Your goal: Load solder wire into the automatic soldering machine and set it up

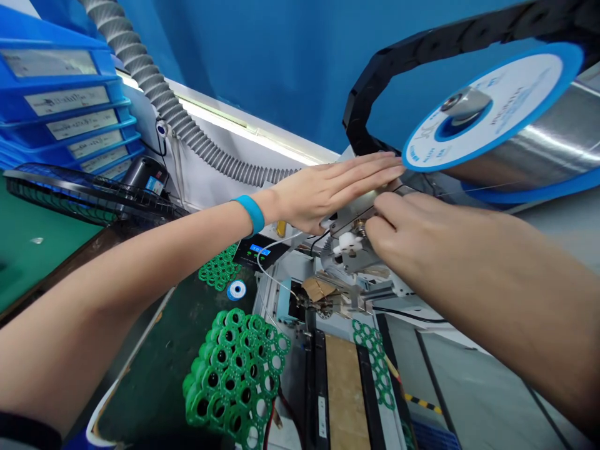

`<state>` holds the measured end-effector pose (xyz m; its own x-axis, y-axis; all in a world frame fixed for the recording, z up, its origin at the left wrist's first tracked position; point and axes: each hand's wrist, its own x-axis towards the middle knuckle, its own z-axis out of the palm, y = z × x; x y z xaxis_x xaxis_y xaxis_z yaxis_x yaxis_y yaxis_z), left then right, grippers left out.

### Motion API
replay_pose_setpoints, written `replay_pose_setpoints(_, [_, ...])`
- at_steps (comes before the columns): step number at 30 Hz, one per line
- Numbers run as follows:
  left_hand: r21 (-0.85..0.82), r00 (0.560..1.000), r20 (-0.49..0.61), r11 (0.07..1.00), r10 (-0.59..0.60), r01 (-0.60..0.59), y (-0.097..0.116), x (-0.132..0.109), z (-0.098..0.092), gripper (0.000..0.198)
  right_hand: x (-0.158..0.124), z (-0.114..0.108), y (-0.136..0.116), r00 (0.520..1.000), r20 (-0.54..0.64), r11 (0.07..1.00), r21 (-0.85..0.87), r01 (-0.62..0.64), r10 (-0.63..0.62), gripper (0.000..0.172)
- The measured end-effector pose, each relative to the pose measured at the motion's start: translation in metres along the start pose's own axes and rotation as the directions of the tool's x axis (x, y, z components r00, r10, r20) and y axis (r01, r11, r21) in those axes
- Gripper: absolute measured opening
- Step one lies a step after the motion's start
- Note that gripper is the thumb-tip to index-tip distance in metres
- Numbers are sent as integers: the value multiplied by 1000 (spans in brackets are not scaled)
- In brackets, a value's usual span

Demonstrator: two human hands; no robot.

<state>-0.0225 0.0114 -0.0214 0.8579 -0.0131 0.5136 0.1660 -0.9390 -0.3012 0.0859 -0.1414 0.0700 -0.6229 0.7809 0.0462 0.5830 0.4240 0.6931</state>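
My left hand [328, 187], with a blue band at the wrist, stretches its fingers flat over the top of a metal feeder unit [347, 220]. Close by on the right, my right hand [405, 219] has its fingers curled at the unit's side. Whatever sits between those fingers is hidden. Below them a white plastic knob [349, 244] shows. A large spool of metallic wire [492, 112] with blue rims stands just beyond my right hand, and a thin strand runs from it toward that hand.
Stacked green ring-patterned boards [234, 369] lie at lower left, near a small spool [237, 290] and a controller with a lit display [260, 251]. A fan [84, 194] and blue bins [65, 94] stand left. A black cable chain [375, 75] arches above; a grey hose [164, 106] crosses behind.
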Motion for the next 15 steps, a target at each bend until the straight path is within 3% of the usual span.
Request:
replay_pose_setpoints(3, [8, 1000, -12, 1000, 6, -6, 0, 0, -1, 84, -5, 3, -5, 1000, 27, 989, -147, 9, -5, 30])
replay_pose_setpoints(7, [6, 998, -63, 1000, 14, -13, 1, 0, -1, 88, -16, 6, -15, 984, -58, 959, -220, -177, 168, 26])
replay_pose_setpoints(10, [-6, 996, -90, 1000, 10, -11, 2, -1, 1, 90, -25, 11, -21, 950, -187, 944, -172, -281, 249, 18])
replay_pose_setpoints(15, [-20, 994, -109, 1000, 0, -2, 2, -1, 3, 91, -25, 17, -21, 941, -231, 960, -69, -270, 248, 17])
